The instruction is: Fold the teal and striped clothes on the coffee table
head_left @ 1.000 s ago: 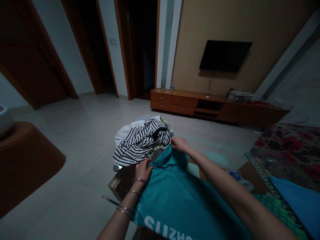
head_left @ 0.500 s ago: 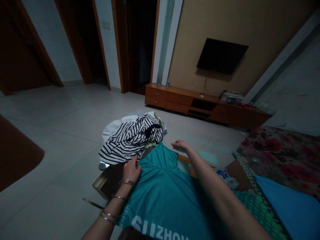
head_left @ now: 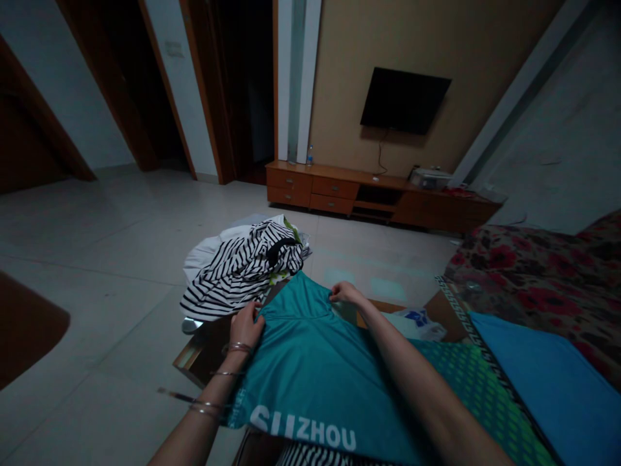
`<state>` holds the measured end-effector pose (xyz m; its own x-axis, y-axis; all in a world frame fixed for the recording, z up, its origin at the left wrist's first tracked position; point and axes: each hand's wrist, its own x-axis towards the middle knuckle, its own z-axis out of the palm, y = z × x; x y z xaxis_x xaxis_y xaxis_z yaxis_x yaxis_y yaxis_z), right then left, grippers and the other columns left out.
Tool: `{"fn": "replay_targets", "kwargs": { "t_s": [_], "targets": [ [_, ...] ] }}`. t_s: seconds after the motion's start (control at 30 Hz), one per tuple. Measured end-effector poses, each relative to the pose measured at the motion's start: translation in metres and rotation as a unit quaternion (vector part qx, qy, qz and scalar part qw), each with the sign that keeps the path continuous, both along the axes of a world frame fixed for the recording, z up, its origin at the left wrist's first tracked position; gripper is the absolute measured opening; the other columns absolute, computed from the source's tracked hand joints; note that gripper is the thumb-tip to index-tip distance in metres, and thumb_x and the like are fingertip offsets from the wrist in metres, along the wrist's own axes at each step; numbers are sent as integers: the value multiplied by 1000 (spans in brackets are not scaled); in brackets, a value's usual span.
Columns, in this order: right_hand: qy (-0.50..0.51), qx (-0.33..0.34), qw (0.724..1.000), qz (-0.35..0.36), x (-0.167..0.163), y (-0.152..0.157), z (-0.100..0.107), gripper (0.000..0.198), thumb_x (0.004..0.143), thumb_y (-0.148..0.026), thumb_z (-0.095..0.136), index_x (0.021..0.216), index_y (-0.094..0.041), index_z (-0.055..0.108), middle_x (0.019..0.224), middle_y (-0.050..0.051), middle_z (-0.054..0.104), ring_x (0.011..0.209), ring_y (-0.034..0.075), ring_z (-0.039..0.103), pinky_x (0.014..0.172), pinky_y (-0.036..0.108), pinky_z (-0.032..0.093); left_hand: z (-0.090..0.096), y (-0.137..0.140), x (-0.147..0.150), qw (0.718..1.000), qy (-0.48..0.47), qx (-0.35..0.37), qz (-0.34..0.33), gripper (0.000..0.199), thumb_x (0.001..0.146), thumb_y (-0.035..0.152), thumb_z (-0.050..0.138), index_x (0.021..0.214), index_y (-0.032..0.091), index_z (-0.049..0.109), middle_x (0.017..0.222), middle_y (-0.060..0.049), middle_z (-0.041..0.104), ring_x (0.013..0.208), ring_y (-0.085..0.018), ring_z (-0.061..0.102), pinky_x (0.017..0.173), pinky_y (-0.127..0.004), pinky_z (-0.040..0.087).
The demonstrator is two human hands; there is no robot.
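a pale tiled floor [head_left: 121,259] stretches behind the work, with a floral cover [head_left: 514,278] off to the right. on the low wooden table [head_left: 211,346], partly hidden under cloth, the teal garment [head_left: 315,362] lies spread directly in front of the person, its near edge showing white "suzhou" lettering and its narrower part pointing away. a blue cloth [head_left: 548,369] sits to the right, and a heap of striped clothing [head_left: 237,265] lies just beyond the garment on the left. the hands are apart: the right hand [head_left: 345,292] seems to pinch the far right corner between thumb and fingers, while the left hand [head_left: 247,325] touches the left edge, though i cannot tell whether it grips or only presses. smallest are the thin bracelets [head_left: 237,347] on the left wrist. the step in hand looks like straightening and flattening the garment; as i judge it, the next move calls for light, even tension between the two hands, so the far part lies square without dragging the lettered end askew.
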<state>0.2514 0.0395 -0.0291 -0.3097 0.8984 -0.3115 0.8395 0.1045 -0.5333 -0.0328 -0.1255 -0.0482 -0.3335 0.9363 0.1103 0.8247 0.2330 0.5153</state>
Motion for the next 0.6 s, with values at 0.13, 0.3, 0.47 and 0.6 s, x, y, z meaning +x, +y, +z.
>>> {"fn": "replay_targets", "kwargs": {
  "t_s": [0.13,0.3,0.47,0.6],
  "targets": [
    [-35,29,998,-40,3,2,-2,9,69,-17,66,76,-15,71,70,2,66,61,11,55,58,20,34,1,1,0,1000,8,-2,1,28,77,22,47,104,19,55,85,-3,64,89,-20,60,75,-27,41],
    [-39,71,996,-41,8,3,-2,13,77,-21,61,79,-15,72,77,4,69,69,13,58,60,20,34,-2,1,-2,1000,10,5,-8,31,77,23,47,107,19,54,83,-2,63,87,-20,61,74,-28,41],
    [-2,96,995,-21,1,-1,-1,31,90,-33,47,89,-14,72,85,4,70,75,12,60,61,19,36,-3,1,-2,1000,11,3,-5,29,77,23,48,106,21,54,85,-2,64,89,-20,61,75,-27,42],
    [1,90,996,-17,-5,-6,-3,20,84,-29,58,90,-16,71,87,3,71,76,12,61,61,17,37,-2,2,-2,1000,12,10,-4,29,76,23,48,104,20,56,85,-2,64,87,-19,61,74,-26,42]
  ]
}}
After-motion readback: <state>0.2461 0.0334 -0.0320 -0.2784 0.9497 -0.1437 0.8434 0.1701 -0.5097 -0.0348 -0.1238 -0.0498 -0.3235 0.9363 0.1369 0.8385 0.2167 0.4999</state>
